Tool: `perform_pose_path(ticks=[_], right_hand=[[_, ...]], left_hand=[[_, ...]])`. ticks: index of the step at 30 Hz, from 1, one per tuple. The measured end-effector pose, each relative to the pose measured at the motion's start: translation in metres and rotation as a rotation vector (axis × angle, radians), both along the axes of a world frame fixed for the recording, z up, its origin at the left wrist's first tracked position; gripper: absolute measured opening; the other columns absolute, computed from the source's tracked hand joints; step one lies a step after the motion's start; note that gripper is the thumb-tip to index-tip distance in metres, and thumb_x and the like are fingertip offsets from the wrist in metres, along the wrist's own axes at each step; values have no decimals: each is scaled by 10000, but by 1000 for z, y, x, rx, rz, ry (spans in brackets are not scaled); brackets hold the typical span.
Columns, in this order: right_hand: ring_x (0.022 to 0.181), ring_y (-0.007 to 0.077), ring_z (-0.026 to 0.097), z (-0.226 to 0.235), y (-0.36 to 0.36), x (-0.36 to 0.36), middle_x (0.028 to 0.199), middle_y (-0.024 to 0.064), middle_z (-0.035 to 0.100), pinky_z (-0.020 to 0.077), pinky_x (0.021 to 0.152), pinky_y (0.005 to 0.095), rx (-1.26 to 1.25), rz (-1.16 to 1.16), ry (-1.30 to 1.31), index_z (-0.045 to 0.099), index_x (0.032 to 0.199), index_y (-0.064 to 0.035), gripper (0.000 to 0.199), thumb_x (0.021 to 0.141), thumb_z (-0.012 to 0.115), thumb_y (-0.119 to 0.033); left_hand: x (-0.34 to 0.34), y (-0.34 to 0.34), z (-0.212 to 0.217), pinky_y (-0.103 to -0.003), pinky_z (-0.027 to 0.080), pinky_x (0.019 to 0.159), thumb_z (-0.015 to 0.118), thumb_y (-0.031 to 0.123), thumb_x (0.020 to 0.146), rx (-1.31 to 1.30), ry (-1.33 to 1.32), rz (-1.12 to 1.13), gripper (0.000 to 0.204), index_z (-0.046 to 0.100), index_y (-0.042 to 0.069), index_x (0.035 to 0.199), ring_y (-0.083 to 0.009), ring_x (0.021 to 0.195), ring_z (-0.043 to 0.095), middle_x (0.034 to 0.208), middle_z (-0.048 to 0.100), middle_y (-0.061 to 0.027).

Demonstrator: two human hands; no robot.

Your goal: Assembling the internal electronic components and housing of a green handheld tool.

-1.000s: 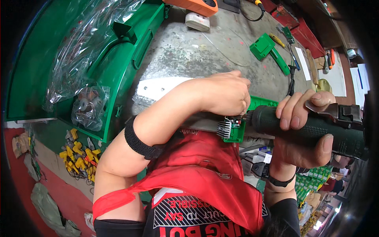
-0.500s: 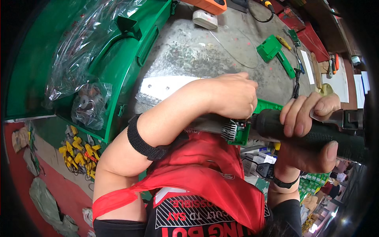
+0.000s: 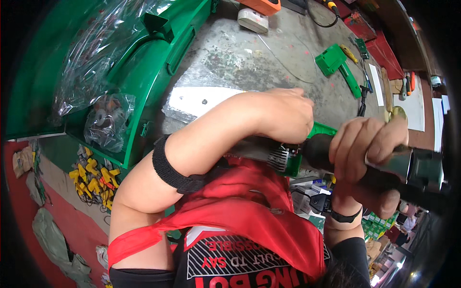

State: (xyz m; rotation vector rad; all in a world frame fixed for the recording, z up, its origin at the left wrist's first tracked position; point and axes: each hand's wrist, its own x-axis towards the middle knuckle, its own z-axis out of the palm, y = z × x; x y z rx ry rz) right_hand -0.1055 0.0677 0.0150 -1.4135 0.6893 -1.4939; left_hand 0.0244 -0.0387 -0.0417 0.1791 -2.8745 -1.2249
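My left hand (image 3: 284,116) is closed over a green plastic housing (image 3: 322,128), its fingertips hidden from view. Below the knuckles, a small silver finned heat sink (image 3: 278,158) shows at the edge of the housing. My right hand (image 3: 360,144) wraps round a thick black cylindrical power tool (image 3: 321,150), whose narrower end points at the housing. Where the tool meets the housing is hidden behind my left hand. Left of that hand, a white plate with dark holes (image 3: 204,102), covered in clear plastic, lies on the worn grey table (image 3: 249,60).
An open green case (image 3: 149,91) with plastic bags stands at left. Beyond my hands lie a green handled plastic part (image 3: 338,67), a yellow-handled tool (image 3: 349,53) and a white power socket (image 3: 253,20). Several yellow parts (image 3: 93,177) sit low at left.
My right hand has shifted slightly left and turned with the black power tool, its fingers wrapping further over the body. My left hand stays in place on the housing.
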Motion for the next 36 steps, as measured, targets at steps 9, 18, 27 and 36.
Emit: perform_pose_path(ticks=[9,18,27,36], right_hand=[[625,149,510,39,33,-79,725,8,518,417,683,305,-199,-145,-91,477,1229,5,525,917,600,-399],[910,165,601,-30,132,-349,1035,104,630,471,804,281,628,-1267,1017,557,1290,-6,494,899,701,-271],[1137,324,601,-38,113,-286,1180,167,639,436,1000,385,442,-1128,1609,641,1193,-53,344,855,664,-107],[920,317,580,-62,-31,-57,870,102,583,493,765,432,-230,-31,1038,631,867,-46,179,723,693,-133]], left_hand=[[32,2,-5,-389,458,899,509,-47,763,99,537,298,304,639,-6,1035,-323,990,584,1034,604,-149],[83,85,14,-362,499,667,708,48,789,-137,258,779,178,672,1,956,-271,736,627,835,653,-122],[39,116,12,-382,505,733,736,34,724,-319,116,770,382,668,-8,1097,-305,839,604,957,629,-131],[30,124,3,-336,465,688,582,117,740,-738,8,609,468,643,-54,1170,-251,945,586,1150,594,-140]])
